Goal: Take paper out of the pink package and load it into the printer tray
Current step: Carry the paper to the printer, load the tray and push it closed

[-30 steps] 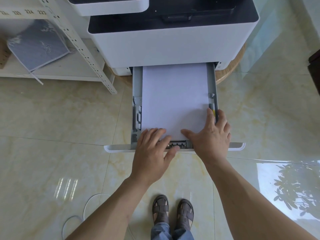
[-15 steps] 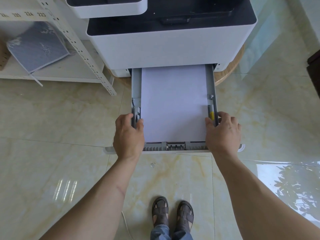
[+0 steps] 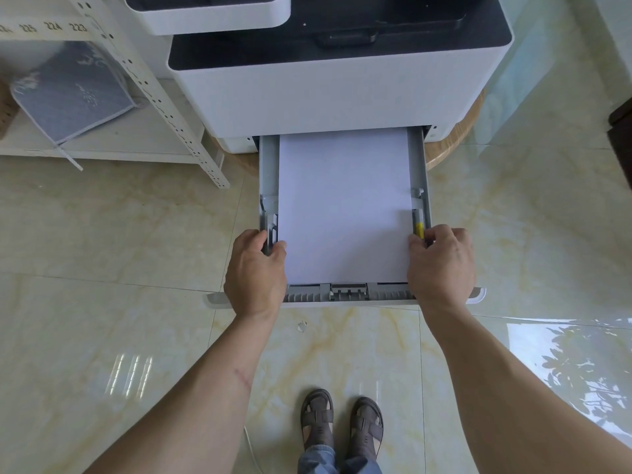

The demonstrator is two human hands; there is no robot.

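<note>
Both hands: the left hand [image 3: 254,273] and right hand [image 3: 441,265] each gripped a side rail of the pulled-out tray [image 3: 268,172], near its front.
Left fingers: thumb inside against the left side guide [image 3: 272,227], the rest curled over the outer wall, pinching the rail.
Right fingers: curled down over the right rail beside the yellow tab [image 3: 419,230]; whether they squeezed the tab itself I could not tell.
Paper: the white stack [image 3: 343,206] lay flat in the tray between the guides, its far end under the printer [image 3: 335,90], its near edge just short of the rear stop [image 3: 348,289].
Pink package: nowhere in view.
Progress: loading looked done; my guess was that closing the drawer remained.
Risk, skew: uneven pushing from the two hands could twist the tray and make it bind in the slot.
Risk, fingers: thumbs left inside the rails could get caught against the printer body as the drawer goes in.
Risk, guides: a nudged side guide could buckle the sheets or leave them loose.
</note>
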